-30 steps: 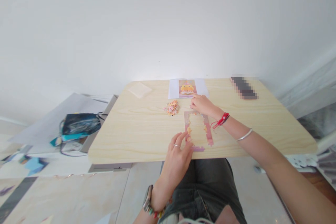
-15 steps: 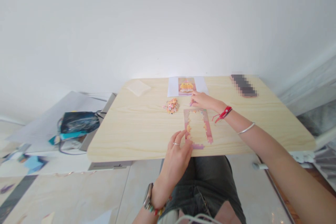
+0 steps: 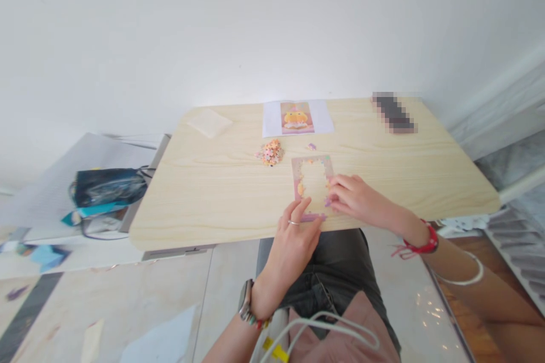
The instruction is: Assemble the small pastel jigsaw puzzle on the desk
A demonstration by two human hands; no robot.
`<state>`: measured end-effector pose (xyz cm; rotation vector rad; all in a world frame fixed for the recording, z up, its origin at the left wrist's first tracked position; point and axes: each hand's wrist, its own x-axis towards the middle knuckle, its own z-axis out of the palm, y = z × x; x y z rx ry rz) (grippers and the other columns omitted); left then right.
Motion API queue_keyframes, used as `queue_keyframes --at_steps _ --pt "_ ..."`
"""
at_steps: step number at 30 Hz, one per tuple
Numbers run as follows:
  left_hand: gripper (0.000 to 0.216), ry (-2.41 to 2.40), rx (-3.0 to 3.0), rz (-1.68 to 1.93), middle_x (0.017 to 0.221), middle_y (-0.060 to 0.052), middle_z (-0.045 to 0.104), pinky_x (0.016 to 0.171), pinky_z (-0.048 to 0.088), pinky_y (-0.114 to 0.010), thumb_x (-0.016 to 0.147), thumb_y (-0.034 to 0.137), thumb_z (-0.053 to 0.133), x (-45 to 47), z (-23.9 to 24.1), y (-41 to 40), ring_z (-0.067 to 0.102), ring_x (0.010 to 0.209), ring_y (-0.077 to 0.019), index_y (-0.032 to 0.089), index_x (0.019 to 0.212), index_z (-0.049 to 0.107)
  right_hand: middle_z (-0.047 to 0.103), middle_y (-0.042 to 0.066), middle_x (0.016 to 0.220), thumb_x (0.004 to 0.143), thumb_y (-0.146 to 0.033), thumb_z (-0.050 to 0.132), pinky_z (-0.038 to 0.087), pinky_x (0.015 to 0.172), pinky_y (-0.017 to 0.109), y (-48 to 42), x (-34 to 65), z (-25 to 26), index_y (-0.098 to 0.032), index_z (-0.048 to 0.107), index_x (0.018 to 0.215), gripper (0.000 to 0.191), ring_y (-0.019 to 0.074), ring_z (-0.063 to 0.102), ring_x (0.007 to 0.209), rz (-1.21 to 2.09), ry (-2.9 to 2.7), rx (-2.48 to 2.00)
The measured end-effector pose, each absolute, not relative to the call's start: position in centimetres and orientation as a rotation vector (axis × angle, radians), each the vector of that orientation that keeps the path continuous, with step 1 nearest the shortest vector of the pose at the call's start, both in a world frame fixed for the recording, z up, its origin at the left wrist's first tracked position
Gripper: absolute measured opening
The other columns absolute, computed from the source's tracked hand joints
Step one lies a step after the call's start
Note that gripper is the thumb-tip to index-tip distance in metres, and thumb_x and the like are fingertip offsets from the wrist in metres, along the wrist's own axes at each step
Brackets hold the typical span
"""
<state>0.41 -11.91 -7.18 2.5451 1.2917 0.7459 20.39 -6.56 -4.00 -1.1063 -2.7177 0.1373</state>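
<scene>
A partly assembled jigsaw puzzle border (image 3: pixel 297 170) lies near the table's front edge, its middle showing bare wood. My left hand (image 3: pixel 293 241) rests over its lower left corner with the fingers spread. At the border's right side, my right hand (image 3: pixel 357 199) pinches a small purple puzzle piece (image 3: pixel 327 202). Part of that side is hidden under the fingers. Beyond the border, a heap of loose puzzle pieces (image 3: pixel 272 152) sits to the left, and a few purple pieces (image 3: pixel 312 147) lie apart from it. Behind them is a printed sheet (image 3: pixel 272 119) with a yellow cartoon figure.
A blurred-out phone (image 3: pixel 395 113) lies at the table's back right. A pale translucent packet (image 3: pixel 210 122) is at the back left. Left of the wooden table (image 3: pixel 191 193), a dark bag (image 3: pixel 110 187) sits on a lower surface. A white wall stands behind.
My right hand has come from beside the printed sheet down to the border's right side with a purple piece. A few purple pieces now show where it was. The view has tilted down slightly.
</scene>
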Motion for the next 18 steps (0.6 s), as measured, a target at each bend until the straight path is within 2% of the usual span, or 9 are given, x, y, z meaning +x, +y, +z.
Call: queue_keyframes --at_steps 10,18 --pt "0.029 1.341 2.594 0.695 0.126 -0.010 0.036 0.092 0.041 -0.045 0.080 0.014 0.047 0.8 -7.3 -12.0 0.031 0.119 -0.0263 0.024 0.105 0.057 0.056 0.009 0.090 0.085 -0.020 0.045 0.034 0.074 0.032 -9.9 19.3 -4.7 -0.013 0.056 0.085 0.014 0.0186 0.051 0.086 -0.035 -2.699 -1.279" --pt "0.029 1.359 2.601 0.671 0.126 -0.010 0.036 0.089 0.043 -0.044 0.080 0.015 0.047 0.7 -7.3 -12.0 0.031 0.120 -0.0265 0.025 0.106 0.056 0.057 0.010 0.088 0.084 -0.021 0.046 0.033 0.073 0.032 -9.9 18.9 -4.7 -0.012 0.058 0.082 0.015 0.0190 0.051 0.086 -0.041 -2.710 -1.322"
